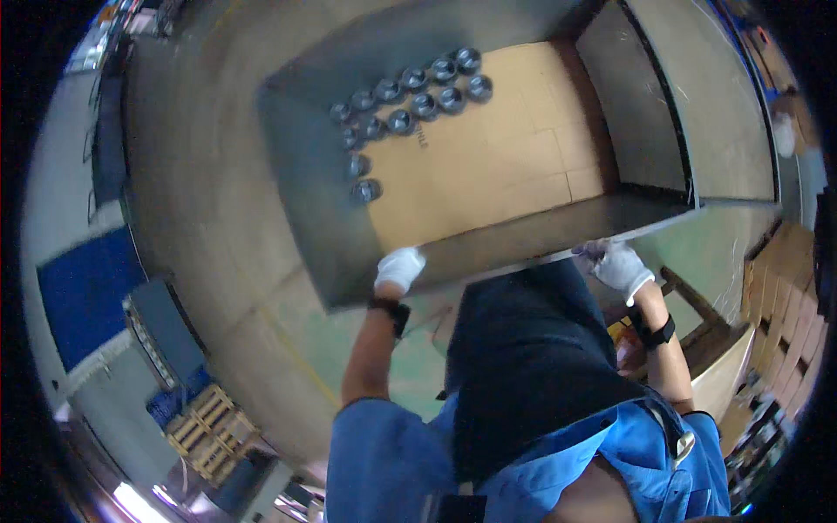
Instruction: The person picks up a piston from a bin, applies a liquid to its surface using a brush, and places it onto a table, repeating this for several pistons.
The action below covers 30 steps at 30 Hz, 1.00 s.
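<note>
A large grey bin (301, 196) stands in front of me, its floor lined with brown cardboard (497, 161). Black round cup-like parts (424, 106) stand on the cardboard in two rows along the far side, with a few more down the left wall. My left hand (401, 268), in a white glove, is at the bin's near wall by the left corner; its fingers are blurred and bent out of sight. At the near rim, further right, my white-gloved right hand (617, 266) has its fingers curled on the edge. Neither hand shows a part in it.
To my right are a wooden frame (697, 318) and stacked brown cartons (789, 314). A wooden pallet (212, 433) and a blue panel (83, 292) lie off to the left. The bin's walls rise around the parts, and another grey panel (711, 105) adjoins its right side.
</note>
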Each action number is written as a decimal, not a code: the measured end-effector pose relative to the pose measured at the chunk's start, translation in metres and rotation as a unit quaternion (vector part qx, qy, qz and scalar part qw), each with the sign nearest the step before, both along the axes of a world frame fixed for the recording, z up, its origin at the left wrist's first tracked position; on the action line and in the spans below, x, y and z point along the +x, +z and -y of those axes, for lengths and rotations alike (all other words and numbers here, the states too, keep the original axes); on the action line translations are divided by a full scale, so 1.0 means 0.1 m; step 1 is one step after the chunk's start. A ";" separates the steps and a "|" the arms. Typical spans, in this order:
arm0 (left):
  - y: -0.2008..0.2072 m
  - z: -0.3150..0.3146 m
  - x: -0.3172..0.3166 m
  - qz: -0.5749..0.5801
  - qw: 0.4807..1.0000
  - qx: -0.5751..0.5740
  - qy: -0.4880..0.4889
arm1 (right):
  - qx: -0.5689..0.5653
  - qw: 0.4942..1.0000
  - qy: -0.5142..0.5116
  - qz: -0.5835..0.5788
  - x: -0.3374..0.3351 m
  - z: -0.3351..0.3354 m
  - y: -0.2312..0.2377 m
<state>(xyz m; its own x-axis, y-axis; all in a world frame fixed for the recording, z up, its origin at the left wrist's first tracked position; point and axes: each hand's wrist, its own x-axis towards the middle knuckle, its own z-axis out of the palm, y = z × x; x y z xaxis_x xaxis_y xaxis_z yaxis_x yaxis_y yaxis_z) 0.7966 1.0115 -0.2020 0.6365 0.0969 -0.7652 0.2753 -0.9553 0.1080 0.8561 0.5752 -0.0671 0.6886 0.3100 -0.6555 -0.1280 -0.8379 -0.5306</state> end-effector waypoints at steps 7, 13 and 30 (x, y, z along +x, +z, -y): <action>0.06 -0.39 0.20 0.045 0.991 0.049 0.120 | -0.106 0.977 0.171 0.070 1.24 -0.19 -0.69; -0.31 -0.73 0.64 0.023 0.992 0.075 0.099 | -0.119 0.974 0.184 0.059 2.06 -0.57 -1.27; -2.93 -2.21 1.40 0.184 0.939 0.201 -0.212 | -0.260 0.842 0.344 0.324 4.01 -1.60 -4.50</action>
<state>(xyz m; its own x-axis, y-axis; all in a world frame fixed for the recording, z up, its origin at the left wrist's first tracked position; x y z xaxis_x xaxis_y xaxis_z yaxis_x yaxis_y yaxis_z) 0.9367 1.2325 -0.4953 0.8966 0.0085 -0.4429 -0.1246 -0.9546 -0.2706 1.2573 0.7354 -0.5176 0.7287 0.5687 -0.3815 0.6580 -0.7359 0.1597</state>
